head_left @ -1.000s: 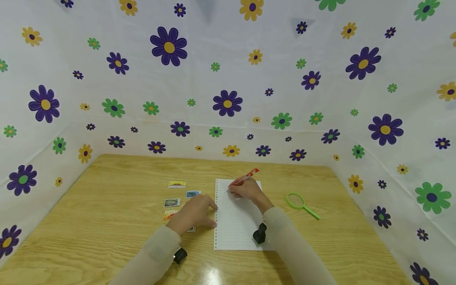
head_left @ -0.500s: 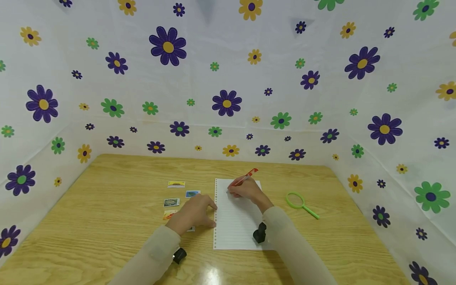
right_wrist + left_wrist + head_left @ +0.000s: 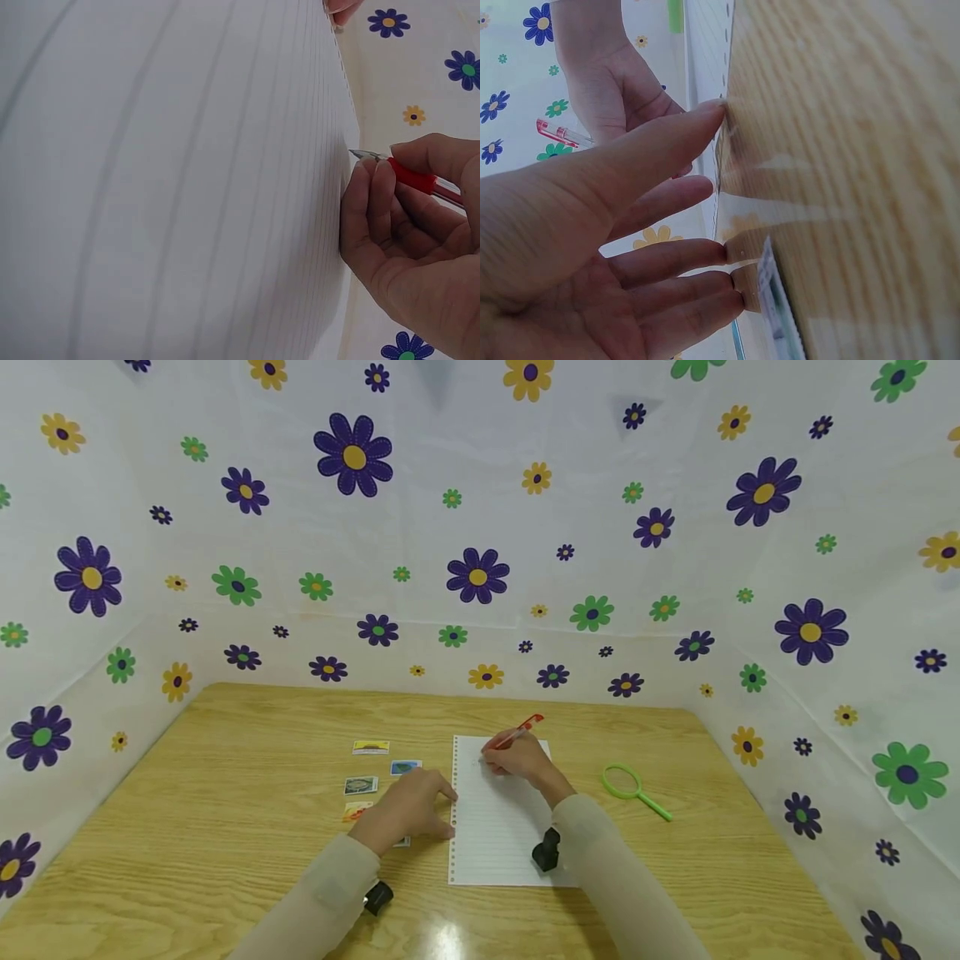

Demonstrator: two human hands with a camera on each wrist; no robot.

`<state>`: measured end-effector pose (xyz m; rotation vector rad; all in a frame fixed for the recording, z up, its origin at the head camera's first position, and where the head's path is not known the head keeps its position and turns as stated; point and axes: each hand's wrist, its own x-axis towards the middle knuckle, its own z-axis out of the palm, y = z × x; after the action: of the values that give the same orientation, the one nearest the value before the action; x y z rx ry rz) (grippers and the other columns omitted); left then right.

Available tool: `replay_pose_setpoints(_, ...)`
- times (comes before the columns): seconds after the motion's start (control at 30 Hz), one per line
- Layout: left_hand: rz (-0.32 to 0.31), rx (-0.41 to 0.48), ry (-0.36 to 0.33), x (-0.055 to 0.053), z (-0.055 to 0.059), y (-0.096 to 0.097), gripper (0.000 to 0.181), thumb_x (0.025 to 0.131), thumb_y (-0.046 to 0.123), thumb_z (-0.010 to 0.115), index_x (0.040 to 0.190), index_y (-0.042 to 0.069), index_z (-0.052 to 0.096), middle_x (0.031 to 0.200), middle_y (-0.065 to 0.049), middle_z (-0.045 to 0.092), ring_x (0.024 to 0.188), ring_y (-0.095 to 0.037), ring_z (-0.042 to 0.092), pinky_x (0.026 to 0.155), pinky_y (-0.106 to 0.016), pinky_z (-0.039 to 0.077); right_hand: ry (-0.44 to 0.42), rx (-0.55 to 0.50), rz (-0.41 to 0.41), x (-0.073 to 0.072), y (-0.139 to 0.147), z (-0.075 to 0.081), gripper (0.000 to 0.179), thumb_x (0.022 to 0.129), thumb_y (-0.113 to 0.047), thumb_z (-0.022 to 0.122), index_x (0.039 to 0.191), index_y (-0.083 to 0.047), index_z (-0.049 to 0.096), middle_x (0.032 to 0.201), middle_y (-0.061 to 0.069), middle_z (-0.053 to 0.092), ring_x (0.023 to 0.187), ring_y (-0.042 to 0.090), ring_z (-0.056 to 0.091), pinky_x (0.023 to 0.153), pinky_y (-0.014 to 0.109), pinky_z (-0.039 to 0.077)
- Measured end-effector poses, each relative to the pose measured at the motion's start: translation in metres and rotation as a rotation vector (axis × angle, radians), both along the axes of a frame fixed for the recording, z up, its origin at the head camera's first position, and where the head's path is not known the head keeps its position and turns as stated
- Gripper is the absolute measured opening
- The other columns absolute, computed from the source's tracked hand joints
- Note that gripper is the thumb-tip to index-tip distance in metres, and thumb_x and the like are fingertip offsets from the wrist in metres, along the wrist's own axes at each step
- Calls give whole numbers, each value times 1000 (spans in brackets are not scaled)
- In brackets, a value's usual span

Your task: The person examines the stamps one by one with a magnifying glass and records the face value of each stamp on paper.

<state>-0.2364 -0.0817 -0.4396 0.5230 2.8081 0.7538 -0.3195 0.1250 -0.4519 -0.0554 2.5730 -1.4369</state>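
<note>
A lined sheet of paper (image 3: 498, 843) with punched holes down its left edge lies on the wooden table. My right hand (image 3: 521, 760) pinches a red pen (image 3: 525, 727) near its tip, the side of the hand resting on the upper part of the sheet. In the right wrist view the metal tip of the pen (image 3: 412, 177) is at the paper's surface. Faint marks, too small to read, show left of the tip. My left hand (image 3: 405, 806) rests on the table with thumb and fingertips at the sheet's left edge, its fingers fairly straight in the left wrist view.
Several small picture cards lie left of the sheet, among them a yellow card (image 3: 371, 747), a blue card (image 3: 406, 767) and a grey card (image 3: 362, 786). One is partly under my left hand. A green magnifying glass (image 3: 654, 805) lies to the right. Flower-patterned cloth (image 3: 420, 535) surrounds the table.
My right hand and the pen have shifted very slightly to the right along the top of the sheet. The left hand has stayed where it was.
</note>
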Motion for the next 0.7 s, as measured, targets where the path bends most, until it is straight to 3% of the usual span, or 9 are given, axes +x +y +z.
replay_pose_setpoints(0.27,-11,8,4,0,0,-1,45,74,23,95,113,8,79,124,-8,73,124,-35,63,108,-51,52,-10,29,-15,-5,-2,-4,14,93,-15,75,103,-6,76,92,9,75,69,8,66,65,19,58)
replay_pose_setpoints(0.7,-5,8,-1,1,-1,-1,45,74,24,95,113,9,79,125,-8,72,125,-35,62,108,-51,51,-13,60,-11,0,-2,-1,14,93,-18,76,102,-8,76,84,4,72,67,8,63,62,18,55)
